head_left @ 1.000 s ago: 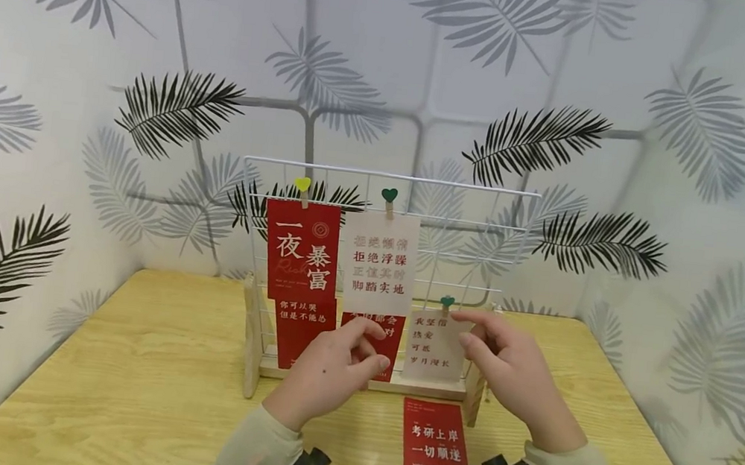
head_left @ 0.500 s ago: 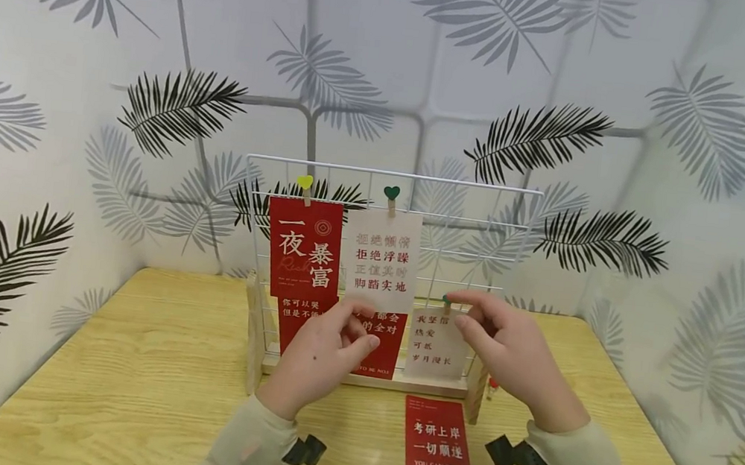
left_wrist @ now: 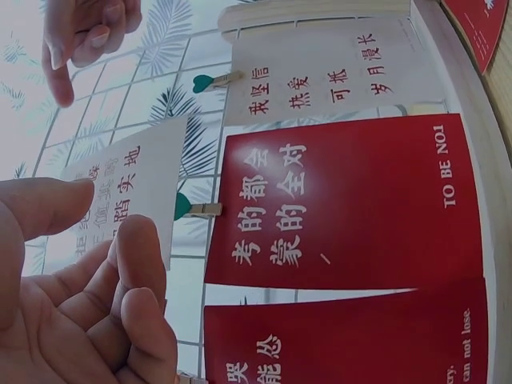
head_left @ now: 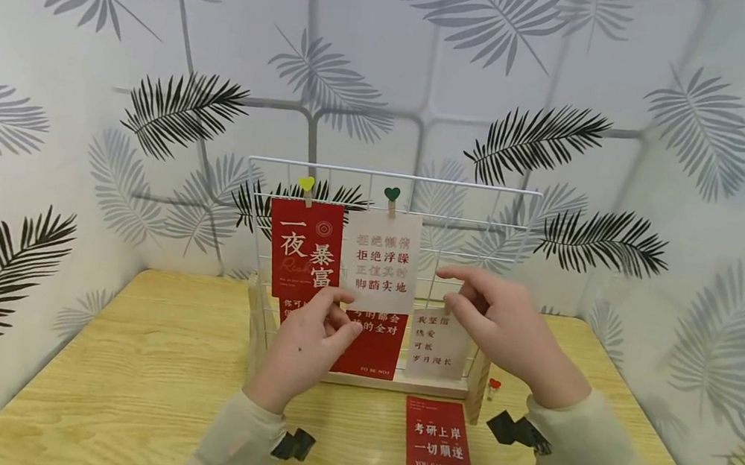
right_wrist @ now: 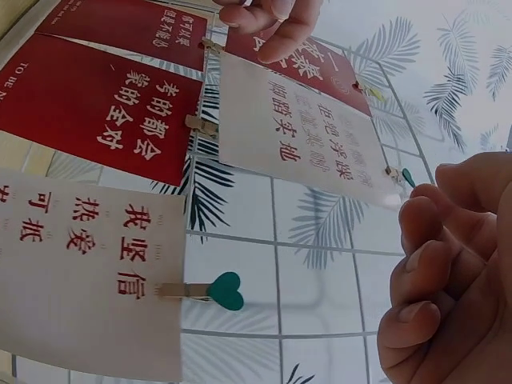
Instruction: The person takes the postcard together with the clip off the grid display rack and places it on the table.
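My left hand [head_left: 300, 341] holds nothing, its fingers loosely bent in front of the red cards on the left of the white wire grid rack [head_left: 447, 183]. With nothing in its grasp, my right hand [head_left: 505, 324] hovers over the lower white card [head_left: 436, 355], index finger pointing left. In the right wrist view a clothespin with a green heart [right_wrist: 226, 291] clips that card to a wire. An upper white card [head_left: 381, 263] and an upper red card [head_left: 307, 245] hang from heart clothespins. Below them hang a red card [head_left: 371, 352] and another red card [left_wrist: 352, 332], the latter largely behind my left hand.
A loose red card [head_left: 441, 449] lies on the wooden table [head_left: 129, 381] before the rack. Beside the rack's right foot lies a clothespin with a red heart [head_left: 495, 385]. A leaf-patterned backdrop [head_left: 376, 53] rises behind.
My right hand has moved up from the green-heart clothespin on the lower white card. My left hand has drifted left and slightly up, uncovering more of the middle red card.
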Tool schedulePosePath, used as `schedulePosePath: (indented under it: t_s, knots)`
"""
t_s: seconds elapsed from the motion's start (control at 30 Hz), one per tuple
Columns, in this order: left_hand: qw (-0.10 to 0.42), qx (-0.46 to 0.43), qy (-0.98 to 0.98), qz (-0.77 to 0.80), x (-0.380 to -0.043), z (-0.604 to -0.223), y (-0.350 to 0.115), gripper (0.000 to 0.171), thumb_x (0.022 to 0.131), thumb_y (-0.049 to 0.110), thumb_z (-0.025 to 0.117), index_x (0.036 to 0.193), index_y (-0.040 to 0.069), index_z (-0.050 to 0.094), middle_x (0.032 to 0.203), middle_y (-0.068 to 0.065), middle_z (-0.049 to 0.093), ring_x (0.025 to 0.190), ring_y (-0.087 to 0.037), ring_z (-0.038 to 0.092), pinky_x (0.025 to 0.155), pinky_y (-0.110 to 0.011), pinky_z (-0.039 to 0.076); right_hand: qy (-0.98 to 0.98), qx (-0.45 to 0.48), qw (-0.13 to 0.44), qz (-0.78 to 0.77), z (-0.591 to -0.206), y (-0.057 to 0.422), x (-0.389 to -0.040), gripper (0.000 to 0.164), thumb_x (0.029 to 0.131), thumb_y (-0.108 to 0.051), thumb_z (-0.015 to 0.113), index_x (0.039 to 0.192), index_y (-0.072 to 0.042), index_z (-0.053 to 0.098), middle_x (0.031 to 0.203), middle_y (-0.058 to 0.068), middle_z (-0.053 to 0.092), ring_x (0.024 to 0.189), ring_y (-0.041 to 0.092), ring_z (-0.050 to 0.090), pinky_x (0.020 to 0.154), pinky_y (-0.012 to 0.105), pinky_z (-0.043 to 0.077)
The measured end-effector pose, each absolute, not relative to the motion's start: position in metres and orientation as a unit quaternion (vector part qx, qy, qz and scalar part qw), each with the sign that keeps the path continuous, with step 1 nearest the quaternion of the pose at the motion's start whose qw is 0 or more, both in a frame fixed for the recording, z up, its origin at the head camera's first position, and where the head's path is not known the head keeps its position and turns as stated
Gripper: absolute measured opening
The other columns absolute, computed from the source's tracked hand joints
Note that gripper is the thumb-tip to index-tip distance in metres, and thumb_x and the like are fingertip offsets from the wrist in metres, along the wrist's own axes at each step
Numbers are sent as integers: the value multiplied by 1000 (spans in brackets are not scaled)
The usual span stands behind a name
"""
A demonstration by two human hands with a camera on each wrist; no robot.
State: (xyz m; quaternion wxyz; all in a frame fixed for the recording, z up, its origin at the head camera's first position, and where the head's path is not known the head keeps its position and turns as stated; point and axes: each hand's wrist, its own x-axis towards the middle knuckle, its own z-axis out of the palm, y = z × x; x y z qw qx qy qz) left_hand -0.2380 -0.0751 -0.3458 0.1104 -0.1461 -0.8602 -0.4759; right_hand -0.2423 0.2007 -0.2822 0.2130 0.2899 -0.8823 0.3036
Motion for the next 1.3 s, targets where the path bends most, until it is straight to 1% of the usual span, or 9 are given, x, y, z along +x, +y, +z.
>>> schedulePosePath:
  t_s: [0.17, 0.37, 0.6, 0.83, 1.0, 1.3]
  knots:
    - [119, -149, -861, -472, -241, -343, -79, 38, 95, 23, 71, 130, 19, 59, 92, 6, 63, 72, -17, 58, 64, -36, 50, -887, 294, 223, 277, -274, 196, -245, 30, 100, -19, 65, 130, -21, 66, 72, -10, 56, 62, 9, 52, 58, 30, 46]
    - [131, -155, -866, -458, -245, -340, -83, 38, 94, 24, 71, 130, 17, 58, 91, 7, 64, 73, -16, 58, 65, -36, 49, -891, 299, 213, 266, -265, 192, -248, 31, 100, -19, 65, 131, -19, 66, 70, -10, 56, 60, 10, 52, 56, 30, 47]
    - [122, -159, -865, -459, -247, -336, -84, 38, 96, 25, 70, 130, 17, 56, 94, 6, 64, 75, -16, 59, 67, -36, 50, -894, 300, 213, 254, -252, 188, -251, 31, 100, -21, 64, 130, -17, 66, 69, -8, 54, 60, 11, 51, 57, 32, 45]
    - [109, -156, -868, -459, -248, -331, -85, 40, 96, 28, 70, 132, 15, 56, 96, 5, 65, 77, -15, 62, 69, -36, 51, -892, 307, 224, 245, -249, 185, -255, 32, 100, -21, 64, 132, -18, 65, 68, -7, 53, 58, 11, 48, 55, 32, 43]
    - [111, -151, -875, -447, -249, -328, -86, 39, 97, 28, 69, 132, 15, 57, 98, 5, 65, 80, -15, 62, 72, -35, 51, -889, 311, 228, 246, -245, 184, -258, 34, 101, -21, 62, 134, -17, 64, 67, -7, 53, 56, 11, 47, 54, 32, 42]
    - [108, -142, -893, -414, -252, -325, -85, 40, 96, 31, 69, 131, 15, 57, 98, 5, 65, 80, -15, 61, 72, -35, 51, -894, 311, 219, 236, -236, 182, -259, 35, 101, -23, 62, 135, -17, 63, 67, -6, 52, 57, 13, 46, 56, 34, 42]
